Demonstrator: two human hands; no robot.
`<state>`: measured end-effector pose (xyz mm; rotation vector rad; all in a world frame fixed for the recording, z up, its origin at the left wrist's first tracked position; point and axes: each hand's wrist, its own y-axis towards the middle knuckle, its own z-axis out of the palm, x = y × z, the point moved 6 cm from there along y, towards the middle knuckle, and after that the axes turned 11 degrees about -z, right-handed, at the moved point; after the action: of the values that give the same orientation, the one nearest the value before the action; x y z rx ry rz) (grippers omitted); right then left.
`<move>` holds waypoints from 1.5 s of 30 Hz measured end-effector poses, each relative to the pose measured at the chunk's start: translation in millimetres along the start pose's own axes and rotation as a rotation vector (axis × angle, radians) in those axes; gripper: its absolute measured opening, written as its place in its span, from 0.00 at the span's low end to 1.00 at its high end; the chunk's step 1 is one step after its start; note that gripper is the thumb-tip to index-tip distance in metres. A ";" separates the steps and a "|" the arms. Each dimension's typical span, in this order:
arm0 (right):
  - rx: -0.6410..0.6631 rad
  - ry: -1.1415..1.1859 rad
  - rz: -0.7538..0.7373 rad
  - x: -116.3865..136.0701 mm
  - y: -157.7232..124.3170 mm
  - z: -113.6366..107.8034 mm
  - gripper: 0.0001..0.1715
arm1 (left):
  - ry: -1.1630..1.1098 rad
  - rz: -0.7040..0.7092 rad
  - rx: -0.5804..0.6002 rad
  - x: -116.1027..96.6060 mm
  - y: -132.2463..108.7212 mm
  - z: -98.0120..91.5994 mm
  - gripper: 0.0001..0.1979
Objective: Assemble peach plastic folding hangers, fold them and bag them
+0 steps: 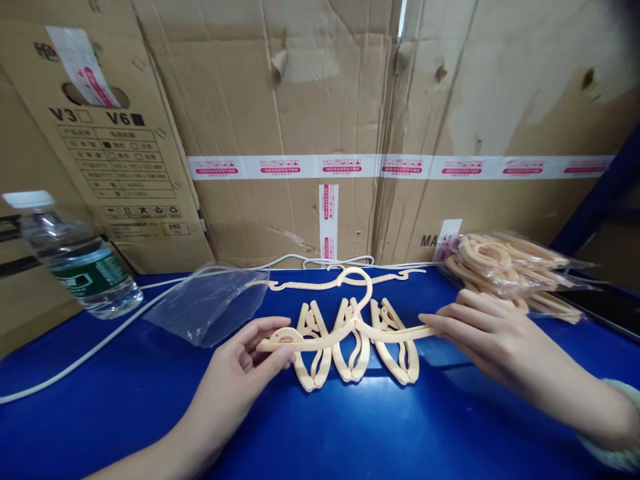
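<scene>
A cream folding clothes hanger (pixel 327 342), its arms spread and its hook upward, is held between my two hands. My left hand (pixel 245 363) pinches the left arm's end between thumb and fingers. On the opposite side, my right hand (pixel 487 333) grips the other end, which its fingers partly hide. Behind and below the hanger, a left folded hanger (pixel 321 380), a middle folded hanger (pixel 356 373) and a right folded hanger (pixel 407 373) lie in a row on the blue table (pixel 365 440). Farther back, another unfolded hanger (pixel 320 285) lies flat.
A clear plastic bag (pixel 200 313) lies at left, near a water bottle (pixel 90 267) and a white cable (pixel 95 350). Bagged hangers (pixel 500 260) are piled at back right, beside a dark flat object (pixel 610 310). Cardboard (pixel 280 220) stands along the back.
</scene>
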<state>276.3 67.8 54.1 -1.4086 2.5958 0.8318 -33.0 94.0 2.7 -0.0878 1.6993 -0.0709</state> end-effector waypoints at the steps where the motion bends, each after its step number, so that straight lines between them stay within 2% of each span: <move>1: -0.015 -0.085 -0.006 2.5 -1.5 -1.7 0.20 | -0.024 -0.018 0.004 0.7 -0.1 0.6 0.22; 6: -0.026 -0.307 -0.090 18.9 -2.8 -4.5 0.23 | -0.125 -0.048 0.025 -2.0 -2.6 3.9 0.19; 10: -0.032 -0.266 -0.074 19.8 -0.3 -3.6 0.22 | -0.241 -0.100 0.026 0.7 -2.1 2.7 0.19; 13: -0.095 -0.104 0.027 13.2 0.4 -4.0 0.20 | -0.340 -0.128 0.029 1.1 -1.8 1.5 0.18; 18: -0.298 0.209 0.235 1.5 0.1 -5.6 0.08 | -0.412 -0.178 0.066 -0.2 -3.6 2.8 0.18; 19: -0.319 0.291 0.278 -0.6 -0.2 -3.8 0.09 | -0.414 -0.180 0.067 -0.4 -3.9 2.9 0.19; 23: -0.290 0.671 0.439 -7.1 -1.1 10.1 0.17 | -0.429 -0.183 0.058 -0.5 -4.6 2.7 0.19; 27: -0.235 0.892 0.539 -12.1 -1.4 15.9 0.11 | -0.414 -0.150 0.087 -1.8 -6.6 5.1 0.16; 30: -0.235 0.961 0.616 -14.1 -2.5 15.5 0.13 | -0.371 -0.119 0.094 -2.6 -8.3 7.9 0.16; 33: -0.272 1.088 0.704 -6.7 -2.4 19.6 0.15 | -0.285 -0.065 0.125 -4.6 -9.7 13.1 0.14; 36: -0.319 1.417 0.785 13.0 2.3 32.3 0.17 | -0.175 0.012 0.179 -6.0 -12.3 19.4 0.09; 38: -0.309 1.621 0.787 28.7 8.3 40.2 0.21 | -0.139 0.054 0.202 -5.4 -14.6 22.2 0.07; 40: -0.290 1.720 0.770 39.6 12.7 43.9 0.22 | -0.143 0.083 0.216 -4.4 -17.0 24.0 0.08; 43: -0.269 1.710 0.704 46.0 15.7 38.9 0.15 | -0.183 0.103 0.227 -4.2 -21.0 26.2 0.16; 45: -0.193 1.616 0.616 49.2 16.5 31.0 0.11 | -0.188 0.118 0.233 -6.2 -24.7 27.6 0.18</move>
<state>228.9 53.0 19.5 -1.6874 4.3215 -0.4464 -4.4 70.2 7.6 0.1744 1.4945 -0.1670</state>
